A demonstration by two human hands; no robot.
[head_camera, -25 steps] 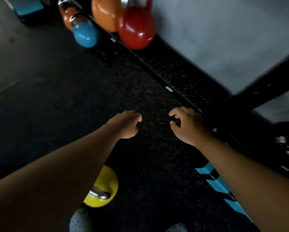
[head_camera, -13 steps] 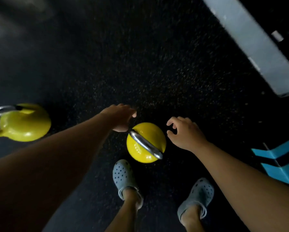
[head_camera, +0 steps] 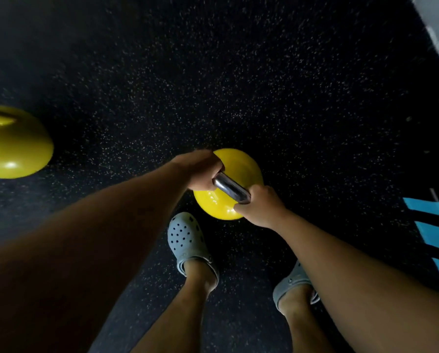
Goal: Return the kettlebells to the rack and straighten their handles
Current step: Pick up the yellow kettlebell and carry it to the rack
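**Both hands now on the yellow kettlebell's handle**

Half a second ago the hands hovered open on either side of the handle; both have since closed around it. The left hand [head_camera: 202, 169] wraps the far end of the steel handle [head_camera: 230, 187], the right hand [head_camera: 260, 206] the near end, fingers curled fully about the bar, with a short bright stretch showing between them. The yellow kettlebell [head_camera: 235, 171] sits on the black speckled floor [head_camera: 264, 85] just ahead of the person's feet, which are in grey perforated clogs (left clog [head_camera: 188, 240], right clog [head_camera: 293, 282] partly hidden by the forearm). A second yellow kettlebell [head_camera: 13, 145] stands well apart at the left edge. Blue stripes [head_camera: 432, 236] mark the floor at right. No label, brand or writing can be read on either kettlebell.
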